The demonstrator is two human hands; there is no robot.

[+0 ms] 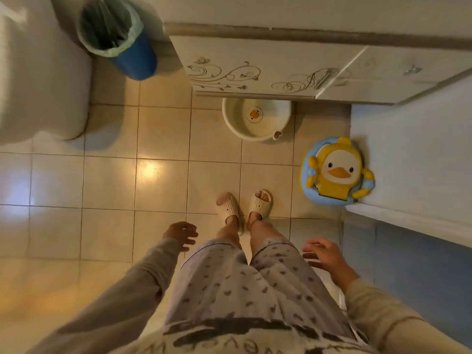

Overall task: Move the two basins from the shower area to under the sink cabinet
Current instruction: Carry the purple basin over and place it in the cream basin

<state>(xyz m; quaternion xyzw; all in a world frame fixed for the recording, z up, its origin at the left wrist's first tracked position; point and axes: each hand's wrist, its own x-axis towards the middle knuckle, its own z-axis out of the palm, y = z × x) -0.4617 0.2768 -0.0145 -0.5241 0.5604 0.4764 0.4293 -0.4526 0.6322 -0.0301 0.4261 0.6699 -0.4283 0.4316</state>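
A cream basin [237,123] with a duck picture inside sits on the tiled floor, its far part tucked under the sink cabinet [255,70]. Only this one basin is clearly in view; a small tab beside its near rim may be a second rim, I cannot tell. My left hand [181,235] hangs beside my left leg, fingers spread, holding nothing. On the other side my right hand [323,256] is also open and empty. Both hands are well short of the basin, near my knees.
A blue bin [132,57] with a green liner stands left of the cabinet. The white toilet [38,85] fills the left side. A yellow-and-blue duck potty seat [337,172] leans against the right wall. My slippered feet [242,208] stand on the beige tiles.
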